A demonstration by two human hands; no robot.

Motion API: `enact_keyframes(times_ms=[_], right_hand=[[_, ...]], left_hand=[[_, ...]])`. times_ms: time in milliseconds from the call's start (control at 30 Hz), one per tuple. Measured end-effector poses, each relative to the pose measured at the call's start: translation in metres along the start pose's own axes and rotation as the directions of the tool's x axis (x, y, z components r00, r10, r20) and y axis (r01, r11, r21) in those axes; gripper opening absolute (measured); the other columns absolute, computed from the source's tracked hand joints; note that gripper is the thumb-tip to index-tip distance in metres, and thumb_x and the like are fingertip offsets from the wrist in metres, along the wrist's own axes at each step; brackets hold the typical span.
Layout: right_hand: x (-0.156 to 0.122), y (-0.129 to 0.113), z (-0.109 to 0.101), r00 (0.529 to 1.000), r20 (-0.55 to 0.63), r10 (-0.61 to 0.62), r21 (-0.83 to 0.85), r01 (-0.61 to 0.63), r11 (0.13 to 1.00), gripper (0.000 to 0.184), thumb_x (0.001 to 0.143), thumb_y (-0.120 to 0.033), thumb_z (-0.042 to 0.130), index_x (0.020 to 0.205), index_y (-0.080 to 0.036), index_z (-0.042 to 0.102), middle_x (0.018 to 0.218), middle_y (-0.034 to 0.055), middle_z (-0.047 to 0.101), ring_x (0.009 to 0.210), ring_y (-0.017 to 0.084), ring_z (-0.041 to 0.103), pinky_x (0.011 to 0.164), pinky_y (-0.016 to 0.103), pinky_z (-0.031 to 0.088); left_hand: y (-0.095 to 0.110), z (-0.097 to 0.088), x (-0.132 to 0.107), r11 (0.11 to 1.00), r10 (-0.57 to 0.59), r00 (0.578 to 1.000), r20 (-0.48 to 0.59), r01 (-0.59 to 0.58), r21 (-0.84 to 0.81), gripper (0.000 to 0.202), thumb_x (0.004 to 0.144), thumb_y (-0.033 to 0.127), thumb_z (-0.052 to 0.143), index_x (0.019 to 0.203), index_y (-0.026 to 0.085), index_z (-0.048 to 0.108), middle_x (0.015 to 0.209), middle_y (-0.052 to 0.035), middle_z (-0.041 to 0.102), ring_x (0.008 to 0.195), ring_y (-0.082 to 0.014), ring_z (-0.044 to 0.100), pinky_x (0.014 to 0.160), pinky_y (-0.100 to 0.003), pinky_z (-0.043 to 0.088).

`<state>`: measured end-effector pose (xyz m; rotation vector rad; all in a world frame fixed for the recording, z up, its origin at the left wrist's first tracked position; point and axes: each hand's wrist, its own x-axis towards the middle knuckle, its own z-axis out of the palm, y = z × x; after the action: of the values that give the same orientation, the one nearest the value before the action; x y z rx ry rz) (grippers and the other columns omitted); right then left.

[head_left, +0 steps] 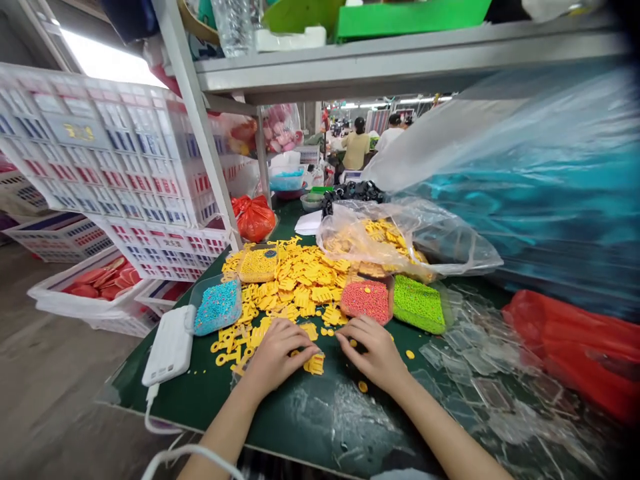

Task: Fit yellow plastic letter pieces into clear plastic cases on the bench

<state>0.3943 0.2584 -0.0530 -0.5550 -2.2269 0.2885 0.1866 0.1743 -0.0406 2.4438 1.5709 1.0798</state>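
Observation:
My left hand point(281, 353) is closed, thumb and fingers pinched at a small yellow ridged plastic piece point(314, 364) just above the green tabletop. Across a narrow gap, my right hand point(373, 350) has its thumb and forefinger tips brought together; anything between them is too small to make out. Small yellow discs point(410, 355) lie around the right hand, one of them point(363, 387) below its palm. Beyond both hands spreads a heap of yellow plastic parts point(305, 277). Trays of red beads point(367, 300) and green beads point(419, 305) stand past the right hand.
Blue beads point(218, 305) and yellow beads point(258, 265) fill trays at left, near a cabled white power bank point(169, 347). Clear flat plastic pieces point(475, 353) and a red bag point(575, 347) lie right. A metal shelf point(400, 63) crosses overhead; crates point(100, 147) stand left.

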Motion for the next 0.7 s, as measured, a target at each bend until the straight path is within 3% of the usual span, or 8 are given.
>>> enact_keyframes(times_ms=[133,467,700], right_hand=[[0.002,0.008,-0.002,0.993,-0.108,0.054,-0.029,-0.058,0.998,0.02,0.093,-0.023,0.051,0.078,-0.019,0.063,0.072,0.0029,0.066,0.067,0.017,0.059,0.062,0.03,0.046],[0.005,0.0,0.002,0.983,-0.183,0.028,-0.072,-0.041,0.997,0.016,0.093,-0.024,0.052,0.08,-0.021,0.062,0.077,0.0042,0.065,0.073,0.017,0.06,0.065,0.03,0.049],[0.004,0.009,-0.012,0.969,-0.241,0.053,-0.116,-0.083,0.99,0.015,0.092,-0.026,0.054,0.079,-0.022,0.062,0.074,0.0038,0.064,0.069,0.018,0.06,0.064,0.031,0.048]], left_hand=[[0.0,-0.002,-0.001,1.0,-0.014,1.0,-0.023,0.014,-0.002,0.026,0.095,0.036,0.055,0.08,0.02,0.068,0.077,-0.0001,0.069,0.077,-0.0153,0.057,0.077,-0.031,0.041],[-0.001,0.0,-0.005,0.999,-0.046,0.999,-0.015,0.046,-0.014,0.025,0.093,0.035,0.058,0.076,0.02,0.066,0.074,0.0007,0.067,0.076,-0.0153,0.054,0.076,-0.03,0.04],[-0.003,-0.001,-0.007,0.996,-0.079,0.996,0.028,0.08,-0.025,0.021,0.093,0.034,0.058,0.079,0.02,0.067,0.075,0.0006,0.067,0.077,-0.0157,0.055,0.075,-0.03,0.04]])
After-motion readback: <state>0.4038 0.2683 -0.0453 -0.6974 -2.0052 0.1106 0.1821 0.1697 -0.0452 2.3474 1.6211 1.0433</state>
